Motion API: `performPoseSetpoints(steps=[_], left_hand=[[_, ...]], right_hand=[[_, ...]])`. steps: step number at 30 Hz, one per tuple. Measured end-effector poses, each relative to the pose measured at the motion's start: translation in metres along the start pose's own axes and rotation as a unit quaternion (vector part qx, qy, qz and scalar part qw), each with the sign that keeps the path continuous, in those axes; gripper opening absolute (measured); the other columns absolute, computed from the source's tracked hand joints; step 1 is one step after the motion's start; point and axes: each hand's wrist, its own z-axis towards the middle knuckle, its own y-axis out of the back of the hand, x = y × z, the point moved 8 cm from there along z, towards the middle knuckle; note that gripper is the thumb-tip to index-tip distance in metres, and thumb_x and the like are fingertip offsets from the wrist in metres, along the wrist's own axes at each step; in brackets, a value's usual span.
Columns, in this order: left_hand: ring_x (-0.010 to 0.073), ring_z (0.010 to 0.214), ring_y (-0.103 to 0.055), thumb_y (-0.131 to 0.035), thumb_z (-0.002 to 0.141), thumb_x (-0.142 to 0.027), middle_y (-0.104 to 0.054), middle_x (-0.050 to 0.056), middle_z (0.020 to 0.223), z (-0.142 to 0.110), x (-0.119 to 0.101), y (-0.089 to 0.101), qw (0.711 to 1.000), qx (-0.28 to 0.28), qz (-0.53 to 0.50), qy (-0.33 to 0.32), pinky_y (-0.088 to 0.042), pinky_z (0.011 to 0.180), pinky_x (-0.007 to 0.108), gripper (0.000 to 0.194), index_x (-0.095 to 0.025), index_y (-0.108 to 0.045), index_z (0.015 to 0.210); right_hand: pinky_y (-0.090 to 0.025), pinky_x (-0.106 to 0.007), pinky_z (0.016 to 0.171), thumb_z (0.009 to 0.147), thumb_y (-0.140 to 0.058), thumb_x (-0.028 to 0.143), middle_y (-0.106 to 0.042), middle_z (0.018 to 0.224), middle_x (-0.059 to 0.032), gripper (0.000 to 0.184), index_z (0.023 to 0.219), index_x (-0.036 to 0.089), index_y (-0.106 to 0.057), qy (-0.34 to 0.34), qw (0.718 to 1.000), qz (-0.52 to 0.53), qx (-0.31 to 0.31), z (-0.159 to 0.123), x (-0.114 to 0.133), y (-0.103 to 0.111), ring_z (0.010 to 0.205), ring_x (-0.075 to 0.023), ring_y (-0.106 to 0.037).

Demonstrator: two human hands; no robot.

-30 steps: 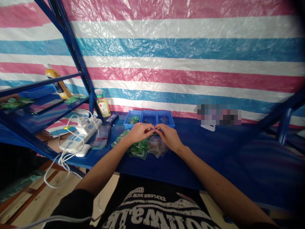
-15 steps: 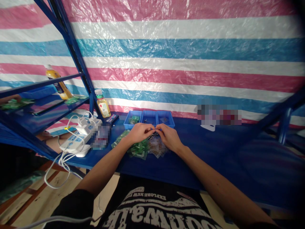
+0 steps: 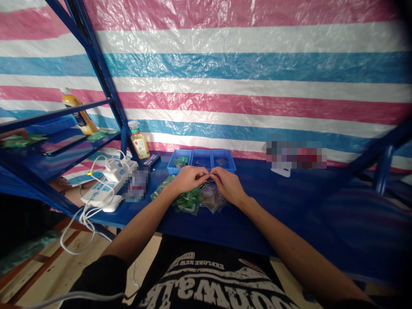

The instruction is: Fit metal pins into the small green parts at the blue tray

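My left hand and my right hand meet fingertip to fingertip just in front of a blue divided tray. Both are closed in a pinch; whatever sits between the fingers is too small to make out. Under them lies a small heap of dark, thin metal-looking pieces, partly covered by the fingers. Green small packets spread below my left hand, and clear packets with brownish contents lie beside my right palm. The tray's left section holds green packets; a few small pieces are in the others.
On the left are a white power strip with tangled cables, a bottle of yellow liquid and a dark blue box. A blue frame post rises there. Another person's hand shows at the far left shelf.
Both my hands keep the same pinch in the same place, with hardly any visible movement. At the far left, the other person's hand has shifted slightly.
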Motion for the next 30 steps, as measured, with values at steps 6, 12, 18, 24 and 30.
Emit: performPoseSetpoints(steps=[6,12,18,24,30], left_hand=[[0.0125,0.066,-0.062,-0.059,0.100,-0.034,-0.071,-0.001,0.073,0.0002,-0.0009,0.0004,1.000,0.002,0.006,-0.002,-0.038,0.065,0.022,0.021,-0.022,-0.076,0.101],[0.0122,0.065,-0.061,-0.060,0.099,-0.034,-0.069,-0.002,0.072,0.0000,-0.0017,0.0019,1.000,-0.003,0.005,-0.001,-0.038,0.064,0.022,0.020,-0.022,-0.076,0.101],[0.0120,0.066,-0.062,-0.060,0.099,-0.032,-0.070,-0.002,0.072,-0.0004,-0.0018,0.0022,1.000,0.000,0.003,0.001,-0.038,0.065,0.022,0.018,-0.022,-0.075,0.101],[0.0125,0.067,-0.063,-0.060,0.100,-0.033,-0.071,-0.002,0.074,-0.0002,-0.0023,0.0009,1.000,0.004,0.012,-0.005,-0.038,0.066,0.022,0.019,-0.022,-0.075,0.103],[0.0127,0.068,-0.064,-0.060,0.100,-0.033,-0.072,-0.001,0.074,0.0006,-0.0020,0.0017,1.000,0.003,0.012,-0.004,-0.038,0.066,0.023,0.020,-0.022,-0.076,0.101]], right_hand=[[-0.047,-0.030,0.078,0.107,-0.045,0.025,-0.071,0.105,-0.0049,0.014,0.108,0.026,-0.059,0.010,1.000,-0.007,0.008,-0.0004,0.0016,-0.0005,0.095,-0.0223,-0.068],[-0.047,-0.030,0.077,0.108,-0.044,0.029,-0.071,0.101,-0.0046,0.019,0.104,0.026,-0.062,0.010,1.000,-0.021,0.003,0.0004,0.0006,-0.0001,0.093,-0.0218,-0.068],[-0.048,-0.032,0.079,0.106,-0.047,0.027,-0.072,0.108,-0.0051,0.013,0.112,0.026,-0.059,0.008,1.000,0.000,-0.006,-0.0006,-0.0009,0.0002,0.097,-0.0238,-0.068],[-0.046,-0.031,0.078,0.106,-0.046,0.025,-0.072,0.103,-0.0043,0.013,0.105,0.026,-0.059,0.006,1.000,-0.012,-0.001,-0.0003,-0.0019,-0.0010,0.095,-0.0227,-0.068],[-0.044,-0.030,0.074,0.105,-0.049,0.025,-0.072,0.102,-0.0039,0.012,0.102,0.026,-0.060,-0.012,0.999,-0.031,-0.003,0.0015,-0.0031,0.0015,0.092,-0.0220,-0.067]])
